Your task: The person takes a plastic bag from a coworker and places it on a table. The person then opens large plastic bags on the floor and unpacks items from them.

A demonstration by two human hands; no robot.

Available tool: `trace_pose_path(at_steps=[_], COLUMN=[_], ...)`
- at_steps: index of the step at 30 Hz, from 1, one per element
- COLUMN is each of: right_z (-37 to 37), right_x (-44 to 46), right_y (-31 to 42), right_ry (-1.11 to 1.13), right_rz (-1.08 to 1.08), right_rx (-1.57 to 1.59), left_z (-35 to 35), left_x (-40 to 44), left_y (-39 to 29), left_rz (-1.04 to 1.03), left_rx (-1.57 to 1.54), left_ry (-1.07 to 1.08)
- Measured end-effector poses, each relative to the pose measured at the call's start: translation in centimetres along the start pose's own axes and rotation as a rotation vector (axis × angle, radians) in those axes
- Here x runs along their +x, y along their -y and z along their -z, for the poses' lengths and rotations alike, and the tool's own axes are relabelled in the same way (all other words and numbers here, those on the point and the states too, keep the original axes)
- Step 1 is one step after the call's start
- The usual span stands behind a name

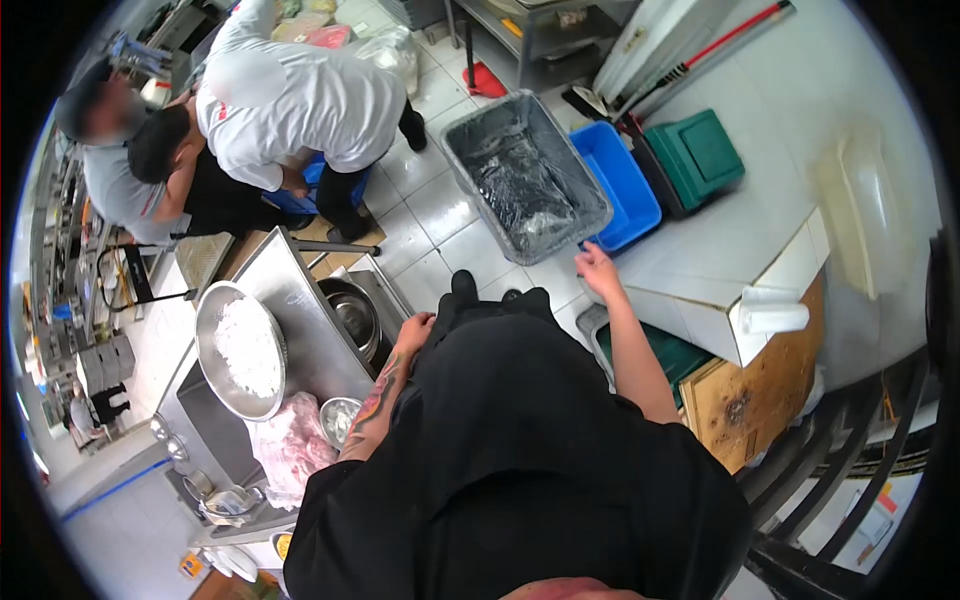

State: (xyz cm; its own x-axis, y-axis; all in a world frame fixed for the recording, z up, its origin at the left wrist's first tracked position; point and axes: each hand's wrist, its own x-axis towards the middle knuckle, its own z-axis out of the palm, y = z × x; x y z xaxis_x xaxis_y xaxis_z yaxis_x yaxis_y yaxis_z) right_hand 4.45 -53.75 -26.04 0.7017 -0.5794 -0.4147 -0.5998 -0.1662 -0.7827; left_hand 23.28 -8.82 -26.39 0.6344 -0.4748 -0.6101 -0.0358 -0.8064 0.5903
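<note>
Tiled flooring (445, 210) runs through a cramped kitchen. The person's right hand (597, 268) hangs at 1 o'clock, fingers loosely bent and apparently empty, just beside the near corner of a grey bin (550, 238); whether they touch cannot be told. At 10 o'clock the left hand (415, 330) sits low beside black clothing (560, 440), its grip partly hidden, so its state is unclear. Dark plastic lines the grey bin at 12 o'clock, probably to keep its walls clean. Toward 2 o'clock a blue tub (600, 155) and a green bin (695, 155) stand alongside, perhaps grouped to spare the walkway. A steel table (305, 300) at 9 o'clock bears a wide bowl (228, 390), likely for easy reach. A bending co-worker (310, 110) at 11 o'clock obstructs passage there.
</note>
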Motion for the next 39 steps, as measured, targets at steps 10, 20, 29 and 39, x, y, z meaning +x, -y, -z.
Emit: trace_pose_path(at_steps=[10, 20, 29, 39], right_z=[-1.2, -1.9, 3.7, 2.1], right_x=[-7.8, -17.4, -3.5, 5.7], right_y=[-6.6, -16.8, -7.4, -2.2], right_ry=[0.006, 0.091, 0.052, 0.283], right_rz=[-0.583, -0.079, -0.585, -0.434], right_rx=[0.156, -0.028, 0.051, -0.153], left_z=[6.4, 7.2, -0.8, -2.7], left_x=[4.7, 2.2, 0.8, -3.3], left_y=[-0.9, 10.2, 5.3, 0.6], left_rz=[-0.118, 0.134, 0.092, 0.195], left_rx=[0.102, 0.245, 0.133, -0.1], left_ry=[0.051, 0.032, 0.119, -0.062])
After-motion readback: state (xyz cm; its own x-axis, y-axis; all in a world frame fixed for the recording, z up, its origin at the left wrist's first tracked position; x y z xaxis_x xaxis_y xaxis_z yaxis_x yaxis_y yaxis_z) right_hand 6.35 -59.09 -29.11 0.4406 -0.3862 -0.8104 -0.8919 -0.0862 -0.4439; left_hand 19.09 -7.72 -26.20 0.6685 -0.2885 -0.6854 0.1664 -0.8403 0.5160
